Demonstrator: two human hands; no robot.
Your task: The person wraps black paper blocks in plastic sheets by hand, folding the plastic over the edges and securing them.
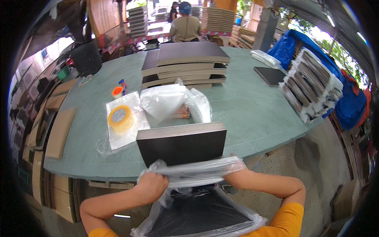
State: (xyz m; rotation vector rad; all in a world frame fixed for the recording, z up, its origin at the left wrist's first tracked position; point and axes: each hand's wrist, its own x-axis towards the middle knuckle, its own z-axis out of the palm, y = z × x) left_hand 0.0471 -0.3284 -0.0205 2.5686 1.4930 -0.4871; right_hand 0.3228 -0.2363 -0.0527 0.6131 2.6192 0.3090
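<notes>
My left hand (153, 185) and my right hand (237, 173) are both closed on the edge of a clear plastic bag (193, 170), which stretches between them at the table's near edge. Below, close to my body, a black flat panel (201, 215) shows with the plastic around it. Just beyond my hands, a thick black panel or block with pale layered edges (181, 145) stands upright on the green table (256, 114). My fingertips are partly hidden by the crumpled plastic.
A roll of tape (120, 118) lies on flat plastic bags (134, 136). Crumpled white plastic (164, 100) sits beside it, before a stack of dark panels (189, 55). At right, a wrapped stack (312, 85) leans by a blue tarp (284, 49). A person (185, 25) sits beyond.
</notes>
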